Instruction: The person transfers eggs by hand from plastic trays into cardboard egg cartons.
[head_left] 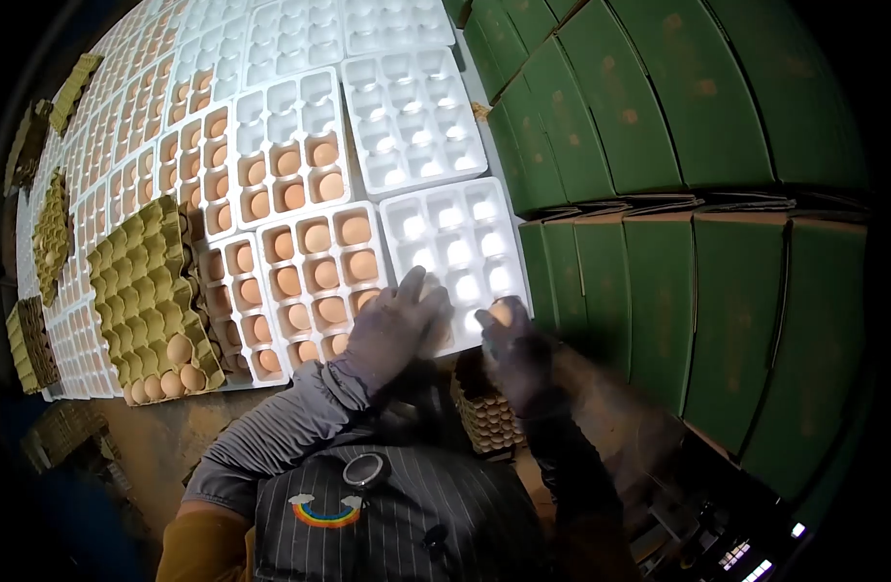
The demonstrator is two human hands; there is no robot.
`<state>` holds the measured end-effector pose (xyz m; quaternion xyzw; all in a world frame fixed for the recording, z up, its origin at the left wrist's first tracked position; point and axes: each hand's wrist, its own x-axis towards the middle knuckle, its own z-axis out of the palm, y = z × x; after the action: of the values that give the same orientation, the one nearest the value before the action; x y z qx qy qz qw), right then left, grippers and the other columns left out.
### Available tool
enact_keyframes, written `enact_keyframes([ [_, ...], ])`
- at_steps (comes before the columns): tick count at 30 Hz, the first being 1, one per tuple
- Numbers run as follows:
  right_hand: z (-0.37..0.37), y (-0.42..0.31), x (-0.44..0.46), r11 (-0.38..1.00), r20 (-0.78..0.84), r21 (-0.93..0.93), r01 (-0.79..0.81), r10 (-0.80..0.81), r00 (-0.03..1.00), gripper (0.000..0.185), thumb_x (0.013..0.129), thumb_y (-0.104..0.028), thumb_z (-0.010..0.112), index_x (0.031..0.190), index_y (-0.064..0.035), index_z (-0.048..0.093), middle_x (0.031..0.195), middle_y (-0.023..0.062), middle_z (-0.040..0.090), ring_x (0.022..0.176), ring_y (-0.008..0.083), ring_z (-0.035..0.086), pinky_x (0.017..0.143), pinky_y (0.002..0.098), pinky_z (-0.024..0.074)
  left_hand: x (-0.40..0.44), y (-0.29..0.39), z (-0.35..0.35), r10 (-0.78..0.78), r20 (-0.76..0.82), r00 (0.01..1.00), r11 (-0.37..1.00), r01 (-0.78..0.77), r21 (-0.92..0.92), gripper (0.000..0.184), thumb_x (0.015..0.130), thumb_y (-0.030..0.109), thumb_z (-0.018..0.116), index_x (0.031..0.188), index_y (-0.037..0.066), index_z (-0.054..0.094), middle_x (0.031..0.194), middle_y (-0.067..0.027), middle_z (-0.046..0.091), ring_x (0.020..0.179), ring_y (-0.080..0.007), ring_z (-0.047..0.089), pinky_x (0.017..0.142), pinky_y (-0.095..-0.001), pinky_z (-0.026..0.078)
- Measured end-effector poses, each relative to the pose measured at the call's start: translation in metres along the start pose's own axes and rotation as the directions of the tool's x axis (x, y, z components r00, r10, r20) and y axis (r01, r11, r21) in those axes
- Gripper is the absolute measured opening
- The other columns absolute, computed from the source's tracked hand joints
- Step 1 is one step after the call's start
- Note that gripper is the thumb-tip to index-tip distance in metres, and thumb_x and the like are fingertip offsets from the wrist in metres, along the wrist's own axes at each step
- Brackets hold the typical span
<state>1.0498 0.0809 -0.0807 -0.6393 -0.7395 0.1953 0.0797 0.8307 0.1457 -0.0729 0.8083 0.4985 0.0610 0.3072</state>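
My right hand (521,354), in a grey glove, grips a brown egg (502,311) at the near right corner of a white foam egg tray (416,225). The visible cells of this tray show shiny bottoms. My left hand (397,320), gloved too, reaches palm down over the tray's near left part. Its fingers are bent and close together, slightly blurred, and they hide whatever is under them. Left of it lies another white tray (343,244) with brown eggs in its cells; my left hand covers its near right corner.
More white trays (413,116), several with eggs, spread to the back and left. A yellowish pulp tray (140,281) with several eggs lies on them at left. Green boxes (736,291) stand stacked along the right. Stacked pulp trays (484,417) sit below the table edge.
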Motion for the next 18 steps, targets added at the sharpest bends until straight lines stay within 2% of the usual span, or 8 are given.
enact_keyframes([
  [6,-0.001,0.007,0.034,0.996,0.207,0.088,0.027,-0.045,0.977,0.043,0.091,-0.005,0.062,0.134,-0.0053,0.057,0.122,0.0171,0.057,0.109,0.0306,0.059,0.093,0.0399,0.0507,0.025,0.013,0.002,-0.074,0.005,0.997,0.981,0.074,-0.182,0.048,0.091,0.016,0.066,0.138,0.015,0.056,0.136,-0.0168,0.056,0.117,-0.0362,0.061,0.096,-0.0445,0.053],
  [8,0.022,0.030,0.046,0.911,-0.324,0.402,0.092,0.047,0.945,0.045,0.092,-0.007,0.060,0.137,-0.0055,0.054,0.123,0.0166,0.059,0.108,0.0327,0.056,0.097,0.0424,0.0469,0.038,0.024,0.008,0.216,-0.320,0.923,0.934,-0.291,-0.210,0.054,0.090,0.016,0.066,0.142,0.011,0.053,0.135,-0.0184,0.056,0.120,-0.0370,0.059,0.100,-0.0451,0.051],
  [9,0.027,0.033,0.050,0.896,-0.281,0.442,0.048,0.087,0.956,0.048,0.091,-0.004,0.057,0.138,-0.0041,0.052,0.127,0.0176,0.058,0.112,0.0331,0.056,0.101,0.0442,0.0456,0.045,0.032,0.015,0.077,-0.273,0.959,0.885,-0.192,-0.425,0.058,0.089,0.017,0.068,0.142,0.005,0.051,0.136,-0.0202,0.055,0.124,-0.0378,0.056,0.104,-0.0440,0.049],
  [10,0.033,0.038,0.052,0.894,-0.278,0.445,0.052,0.082,0.957,0.048,0.091,-0.004,0.057,0.138,-0.0041,0.052,0.127,0.0176,0.058,0.112,0.0331,0.056,0.101,0.0442,0.0456,0.054,0.030,0.033,0.201,-0.404,0.892,0.865,-0.356,-0.354,0.062,0.087,0.018,0.069,0.142,-0.001,0.047,0.139,-0.0233,0.051,0.131,-0.0410,0.051,0.111,-0.0486,0.043],
  [12,0.050,0.047,0.056,0.894,-0.408,0.426,0.139,0.053,0.911,0.048,0.091,-0.003,0.054,0.139,-0.0027,0.052,0.129,0.0188,0.056,0.119,0.0346,0.055,0.106,0.0445,0.0437,0.069,0.024,0.057,0.177,-0.369,0.913,0.917,-0.289,-0.276,0.067,0.088,0.019,0.069,0.144,-0.004,0.041,0.144,-0.0269,0.046,0.136,-0.0459,0.043,0.116,-0.0557,0.034],
  [14,0.054,0.057,0.052,0.832,-0.411,0.555,0.010,0.263,0.873,0.050,0.094,-0.003,0.049,0.144,-0.0010,0.047,0.142,0.0217,0.051,0.132,0.0353,0.049,0.114,0.0423,0.0386,0.069,0.020,0.062,0.189,-0.344,0.920,0.955,-0.254,-0.154,0.069,0.089,0.020,0.069,0.145,-0.004,0.039,0.144,-0.0283,0.044,0.137,-0.0478,0.041,0.118,-0.0580,0.031],
  [16,0.061,0.063,0.049,0.531,-0.202,0.844,-0.076,0.445,0.873,0.051,0.097,-0.004,0.048,0.148,0.0003,0.043,0.149,0.0221,0.047,0.136,0.0331,0.047,0.114,0.0410,0.0381,0.061,0.013,0.057,0.192,-0.319,0.928,0.977,-0.210,-0.024,0.071,0.090,0.022,0.070,0.146,-0.005,0.036,0.145,-0.0297,0.042,0.138,-0.0497,0.039,0.119,-0.0602,0.027],
  [18,0.039,0.047,0.049,0.692,-0.103,0.688,-0.216,0.388,0.916,0.053,0.100,-0.007,0.050,0.151,0.0010,0.040,0.151,0.0214,0.047,0.137,0.0307,0.047,0.114,0.0401,0.0379,0.036,0.005,0.035,0.185,-0.360,0.914,0.959,-0.248,-0.135,0.070,0.091,0.025,0.070,0.146,-0.005,0.036,0.145,-0.0298,0.042,0.137,-0.0493,0.041,0.119,-0.0591,0.030],
])
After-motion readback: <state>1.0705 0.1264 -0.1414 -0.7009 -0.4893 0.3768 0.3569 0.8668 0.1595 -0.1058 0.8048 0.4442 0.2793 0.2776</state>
